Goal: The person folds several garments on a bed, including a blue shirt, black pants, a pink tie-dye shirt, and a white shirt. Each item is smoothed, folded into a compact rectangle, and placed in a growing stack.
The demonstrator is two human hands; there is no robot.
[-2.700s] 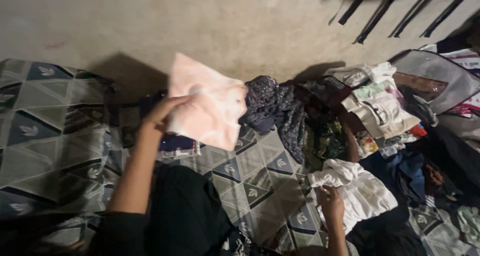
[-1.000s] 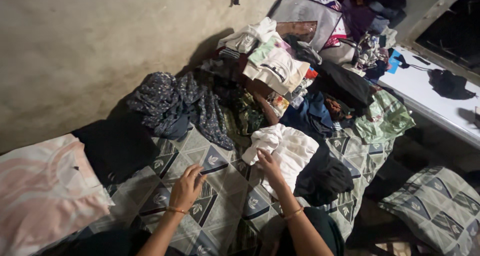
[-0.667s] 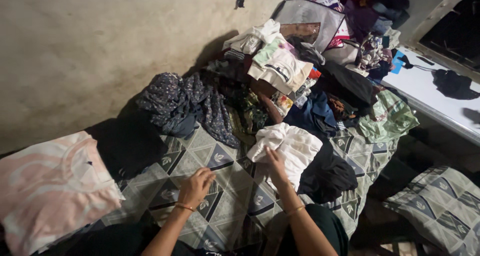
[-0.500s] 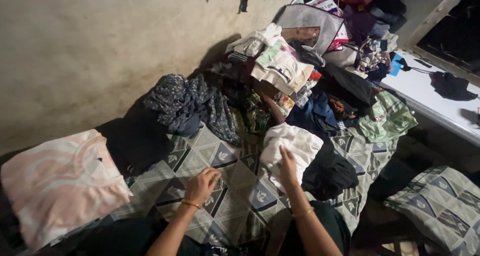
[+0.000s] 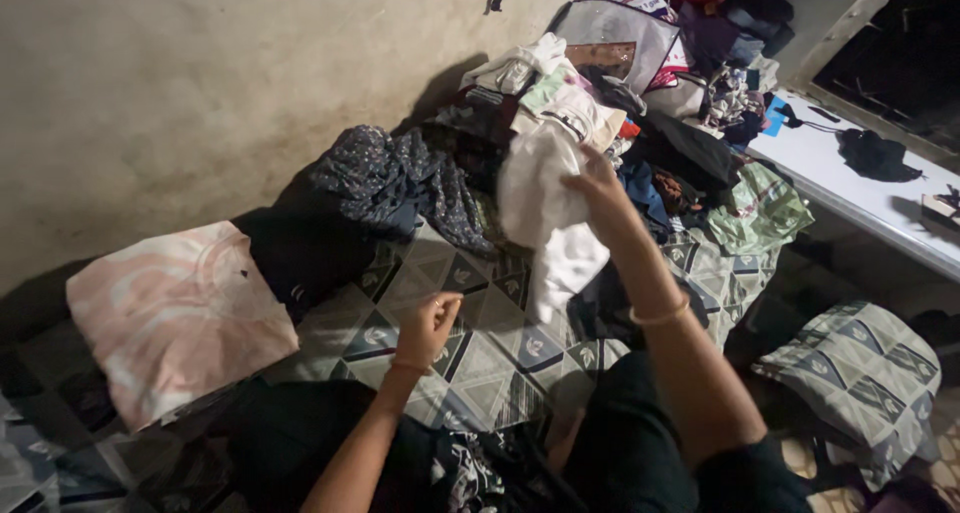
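white garment (image 5: pixel 545 208), lifted, hanging crumpled above patterned sheet (image 5: pixel 480 353)

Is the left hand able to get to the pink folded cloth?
Probably yes. The left hand hangs free above the patterned sheet, and nothing lies between it and the pink folded cloth.

Bed with geometric-patterned sheet (image 5: pixel 480 358), set against a bare wall. Directly on it: a folded pink garment (image 5: pixel 180 313) at the left, a black garment (image 5: pixel 300 253) beside it, and a mixed clothes heap (image 5: pixel 600 123) behind.
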